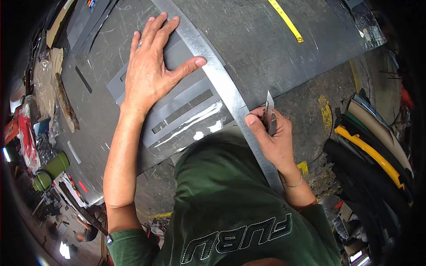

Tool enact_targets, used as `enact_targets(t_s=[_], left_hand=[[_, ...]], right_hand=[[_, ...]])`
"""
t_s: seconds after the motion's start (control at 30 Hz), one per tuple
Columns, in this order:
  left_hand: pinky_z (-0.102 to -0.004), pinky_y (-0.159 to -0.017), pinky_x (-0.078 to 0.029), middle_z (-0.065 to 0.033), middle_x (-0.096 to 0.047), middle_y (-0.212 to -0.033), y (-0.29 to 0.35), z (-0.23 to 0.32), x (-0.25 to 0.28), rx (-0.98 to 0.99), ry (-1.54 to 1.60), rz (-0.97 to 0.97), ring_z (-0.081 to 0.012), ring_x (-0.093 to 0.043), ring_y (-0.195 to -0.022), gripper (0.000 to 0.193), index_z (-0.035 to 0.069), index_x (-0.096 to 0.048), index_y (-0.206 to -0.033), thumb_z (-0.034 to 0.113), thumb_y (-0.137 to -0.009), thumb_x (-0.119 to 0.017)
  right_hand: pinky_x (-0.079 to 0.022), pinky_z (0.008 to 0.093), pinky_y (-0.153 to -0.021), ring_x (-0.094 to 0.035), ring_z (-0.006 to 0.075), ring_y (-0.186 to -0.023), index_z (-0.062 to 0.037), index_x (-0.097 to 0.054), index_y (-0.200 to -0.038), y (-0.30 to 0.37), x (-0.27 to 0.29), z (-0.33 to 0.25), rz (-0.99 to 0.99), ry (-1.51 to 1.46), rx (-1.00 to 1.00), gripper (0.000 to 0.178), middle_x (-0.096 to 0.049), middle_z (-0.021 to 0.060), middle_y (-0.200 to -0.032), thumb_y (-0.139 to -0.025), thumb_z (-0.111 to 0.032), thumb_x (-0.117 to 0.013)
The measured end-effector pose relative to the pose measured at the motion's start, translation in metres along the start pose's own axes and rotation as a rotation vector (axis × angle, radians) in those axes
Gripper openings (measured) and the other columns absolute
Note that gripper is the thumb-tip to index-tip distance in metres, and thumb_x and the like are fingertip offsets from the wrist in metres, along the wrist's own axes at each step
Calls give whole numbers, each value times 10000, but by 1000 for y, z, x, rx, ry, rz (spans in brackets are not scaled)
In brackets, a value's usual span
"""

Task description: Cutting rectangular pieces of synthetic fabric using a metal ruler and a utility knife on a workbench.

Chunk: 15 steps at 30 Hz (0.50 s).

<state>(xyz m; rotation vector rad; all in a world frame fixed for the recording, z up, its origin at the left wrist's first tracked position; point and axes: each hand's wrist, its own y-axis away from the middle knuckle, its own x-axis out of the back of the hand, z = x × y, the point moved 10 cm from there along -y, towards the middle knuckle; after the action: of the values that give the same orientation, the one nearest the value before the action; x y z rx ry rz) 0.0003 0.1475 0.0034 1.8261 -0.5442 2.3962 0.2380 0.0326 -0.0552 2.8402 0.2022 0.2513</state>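
Note:
My left hand point(151, 66) lies with its fingers spread on a dark grey sheet panel point(179, 99) that has rectangular slots cut in it. Its thumb and index fingertip rest on a long steel straightedge point(222, 80), which runs diagonally across the panel's right side and past the table edge toward my body. In my right hand point(278, 142) is a utility knife point(270, 116), its pointed blade up and away from me. The right thumb touches the straightedge near the table's front edge. Part of the panel is hidden under my left hand and the straightedge.
A yellow measuring tape strip point(287, 22) lies on the scuffed dark table point(253, 48) at the far right. Sheet offcuts point(84, 80) and a wooden stick point(66, 102) lie at the left. Material rolls point(370, 150) stand at the right, a green cylinder point(55, 170) at the left.

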Motion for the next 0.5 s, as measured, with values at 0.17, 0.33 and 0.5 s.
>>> enact_targets(t_s=[0.17,0.33,0.5], left_hand=[[-556,-1277,-219,-138,-445,-1613,-3,3,6,9,-46,-44,-339,-344,-1538,949,120,-525,-1513,664,-781,-788],[-456,-1161,-433,-206,-481,-1542,-13,29,15,-70,-28,-173,-400,-488,-1411,784,-5,-521,-1452,524,-911,-725],[-438,-1150,-454,-228,-458,-1552,-5,29,6,-34,77,-184,-424,-535,-1361,819,-40,-511,-1452,565,-929,-687]], right_hand=[[-390,230,-616,-473,26,-695,-17,-674,-926,-1,-2,-4,4,13,7,206,-575,-60,-737,-1003,-199,-732],[-387,225,-630,-460,26,-706,-30,-647,-911,-1,-1,-2,7,44,-8,205,-550,-67,-743,-1006,-194,-724],[-403,234,-644,-464,34,-728,-28,-617,-989,-2,0,-3,-2,118,16,205,-546,-59,-806,-980,-178,-755]])
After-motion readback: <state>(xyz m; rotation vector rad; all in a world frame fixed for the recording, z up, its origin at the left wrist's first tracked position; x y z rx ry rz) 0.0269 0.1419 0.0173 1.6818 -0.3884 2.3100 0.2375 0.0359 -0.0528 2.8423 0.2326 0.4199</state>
